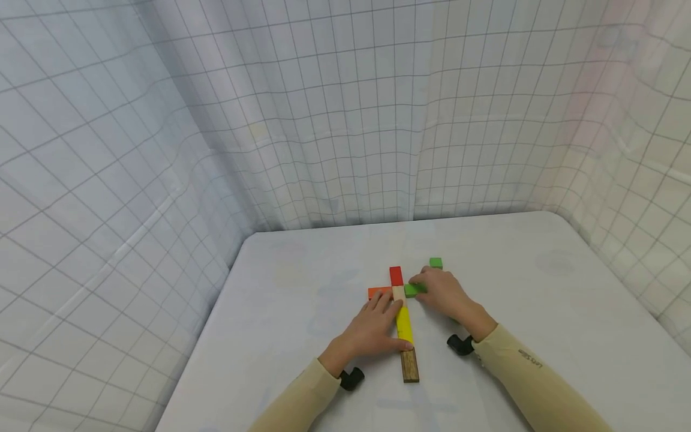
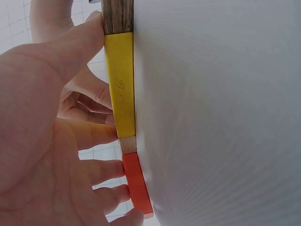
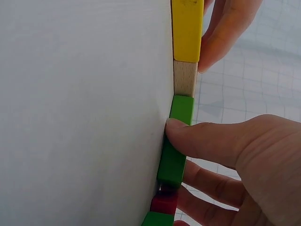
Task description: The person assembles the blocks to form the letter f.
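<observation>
The smooth, evenly coloured green rectangular block (image 1: 413,290) lies flat between the pinching thumb and fingers of your right hand (image 1: 444,294), the nearer hand, its long axis crosswise to the column and its inner end just beside the pale wooden block (image 1: 398,293). Your left hand (image 1: 372,333) spreads relaxed, ungrasping fingers against the yellow rectangular block (image 1: 404,327) and orange rectangular block (image 1: 379,291). Farther out on the white surface (image 1: 302,288), a red rectangular block (image 1: 396,276) and brown wood-grained block (image 1: 410,366) end the column.

Yellow blk (image 3: 187,30) cut off, R-wrist view
</observation>
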`<state>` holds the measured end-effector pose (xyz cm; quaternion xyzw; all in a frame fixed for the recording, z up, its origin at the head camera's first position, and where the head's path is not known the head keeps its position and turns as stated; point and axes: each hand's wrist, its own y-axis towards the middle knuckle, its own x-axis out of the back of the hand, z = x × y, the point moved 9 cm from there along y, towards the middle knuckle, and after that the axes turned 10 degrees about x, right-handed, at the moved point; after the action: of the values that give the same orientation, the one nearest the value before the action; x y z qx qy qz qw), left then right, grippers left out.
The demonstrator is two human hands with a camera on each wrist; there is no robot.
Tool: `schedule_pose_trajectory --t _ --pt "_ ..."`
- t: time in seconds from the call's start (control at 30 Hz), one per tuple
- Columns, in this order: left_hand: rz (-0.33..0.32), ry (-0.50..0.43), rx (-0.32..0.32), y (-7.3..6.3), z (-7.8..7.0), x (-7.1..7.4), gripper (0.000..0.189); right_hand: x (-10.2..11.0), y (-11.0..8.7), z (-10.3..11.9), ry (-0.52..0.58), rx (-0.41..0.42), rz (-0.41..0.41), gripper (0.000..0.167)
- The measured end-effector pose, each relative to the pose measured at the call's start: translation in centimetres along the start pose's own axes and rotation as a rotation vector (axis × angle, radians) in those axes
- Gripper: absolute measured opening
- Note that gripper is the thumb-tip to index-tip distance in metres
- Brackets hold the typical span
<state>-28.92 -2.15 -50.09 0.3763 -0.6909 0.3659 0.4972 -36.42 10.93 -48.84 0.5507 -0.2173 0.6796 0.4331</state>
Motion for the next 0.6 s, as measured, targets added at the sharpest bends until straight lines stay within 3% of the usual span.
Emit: schedule_pose_trajectory --t 0.6 --pt "-0.003 -0.010 -0.009 -0.30 -0.27 0.37 0.096 0.03 0.05 0.16 -0.004 0.008 -0.005 0.033"
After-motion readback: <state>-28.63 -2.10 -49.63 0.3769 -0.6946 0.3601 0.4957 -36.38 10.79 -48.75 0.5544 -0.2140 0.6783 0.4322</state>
